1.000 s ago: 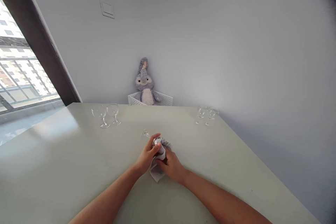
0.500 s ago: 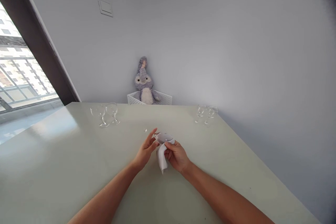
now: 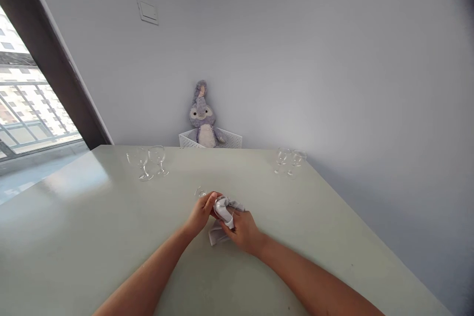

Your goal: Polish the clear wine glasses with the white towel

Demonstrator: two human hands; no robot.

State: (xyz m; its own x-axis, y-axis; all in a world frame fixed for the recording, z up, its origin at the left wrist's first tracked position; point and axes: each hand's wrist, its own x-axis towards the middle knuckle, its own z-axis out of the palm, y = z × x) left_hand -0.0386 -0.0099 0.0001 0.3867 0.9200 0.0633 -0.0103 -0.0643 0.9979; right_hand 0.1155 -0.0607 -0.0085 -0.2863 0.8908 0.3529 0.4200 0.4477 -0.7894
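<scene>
Near the middle of the table, my left hand [image 3: 200, 213] is closed around a clear stemmed glass [image 3: 200, 192], whose round foot sticks out beyond my fingers at the upper left. My right hand [image 3: 244, 230] grips a pale grey-white cloth [image 3: 224, 210] and presses it against the bowl of that glass. Part of the cloth hangs down below the hands. The bowl is mostly hidden by cloth and fingers.
Two stemmed glasses [image 3: 157, 158] stand at the table's back left, two more [image 3: 283, 158] at the back right. Behind the table [image 3: 111, 237], a plush toy [image 3: 202, 113] sits in a white basket [image 3: 234, 140]. A wall switch [image 3: 148, 11] and a window are beyond.
The fingers of my left hand have closed around the glass, and its foot now shows at the upper left. My right hand has moved slightly down and left, with the cloth bunched over the bowl.
</scene>
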